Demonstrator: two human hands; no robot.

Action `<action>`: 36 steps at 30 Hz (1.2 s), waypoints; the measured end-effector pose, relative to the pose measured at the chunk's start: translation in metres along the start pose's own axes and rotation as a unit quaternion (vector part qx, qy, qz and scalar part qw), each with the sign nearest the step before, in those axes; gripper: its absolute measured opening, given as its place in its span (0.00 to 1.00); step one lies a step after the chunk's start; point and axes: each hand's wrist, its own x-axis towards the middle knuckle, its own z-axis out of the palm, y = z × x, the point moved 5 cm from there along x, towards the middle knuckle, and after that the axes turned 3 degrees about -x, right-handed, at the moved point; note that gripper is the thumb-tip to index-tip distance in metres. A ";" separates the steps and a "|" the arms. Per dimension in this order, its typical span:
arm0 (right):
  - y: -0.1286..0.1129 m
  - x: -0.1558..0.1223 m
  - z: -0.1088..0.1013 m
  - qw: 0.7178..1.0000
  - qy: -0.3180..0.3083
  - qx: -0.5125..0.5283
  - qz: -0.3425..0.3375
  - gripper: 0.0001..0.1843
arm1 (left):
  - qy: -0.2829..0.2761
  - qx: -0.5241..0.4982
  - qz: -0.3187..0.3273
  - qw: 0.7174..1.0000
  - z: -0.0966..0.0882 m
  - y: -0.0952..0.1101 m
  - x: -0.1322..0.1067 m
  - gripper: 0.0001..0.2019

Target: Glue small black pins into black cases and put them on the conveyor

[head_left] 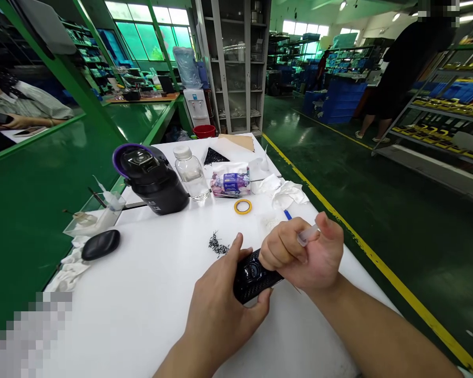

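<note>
My left hand [224,310] is wrapped round a glossy black handheld case [246,275] with a textured surface and a round raised part, held tilted above the white table. Against the case's right end rests my right hand [299,257], its fingers curled round a translucent plastic syringe [307,234]. The right thumb is raised beside the syringe's upper end; the lower end is hidden in the fist. Just beyond the left hand lies a small pile of thin black bits [217,244]. A blue stick-like piece [287,214] shows behind the right hand.
On the white table [150,294] stand a black thermos-like container [157,184] and a clear bottle [191,176]. Also there are a tissue pack [230,184], a yellow tape roll [243,207], crumpled tissues [287,193], a smooth black piece [101,245] and a tray [90,223]. Two people are nearby.
</note>
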 end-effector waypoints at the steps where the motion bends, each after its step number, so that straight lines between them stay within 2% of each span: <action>1: 0.000 0.000 0.000 1.000 0.000 0.000 -0.001 0.36 | 0.000 0.000 0.000 1.000 0.000 0.000 0.000 0.45; 9: 0.000 0.000 -0.001 1.000 -0.002 -0.003 -0.007 0.35 | 0.002 0.000 0.001 1.000 0.001 0.000 0.000 0.45; 24: 0.001 0.001 -0.003 0.998 -0.055 0.002 -0.031 0.34 | 0.003 0.027 -0.008 1.000 0.002 -0.004 -0.002 0.44; 26: 0.001 -0.001 -0.001 0.997 -0.058 -0.036 -0.024 0.33 | 0.000 0.032 -0.009 0.999 0.003 -0.004 -0.002 0.44; 28: 0.004 -0.004 0.003 0.990 -0.074 -0.122 0.019 0.32 | -0.014 0.042 -0.020 0.999 0.005 -0.006 -0.001 0.43; 30: 0.009 -0.009 0.008 0.964 -0.114 -0.225 0.087 0.29 | -0.047 0.058 -0.038 0.997 0.009 -0.009 0.000 0.41; 32: 0.011 -0.010 0.007 0.942 -0.138 -0.281 0.126 0.26 | -0.084 0.076 -0.063 0.992 0.014 -0.015 0.001 0.39; 33: 0.009 -0.008 0.002 0.944 -0.119 -0.285 0.115 0.25 | -0.096 0.083 -0.076 0.989 0.014 -0.018 0.001 0.39; 34: 0.004 -0.004 -0.007 0.951 -0.071 -0.287 0.088 0.25 | -0.104 0.087 -0.087 0.987 0.014 -0.020 0.002 0.39; 36: -0.008 0.005 -0.036 0.953 0.077 -0.293 0.017 0.25 | -0.125 0.083 -0.094 0.984 0.012 -0.022 0.003 0.41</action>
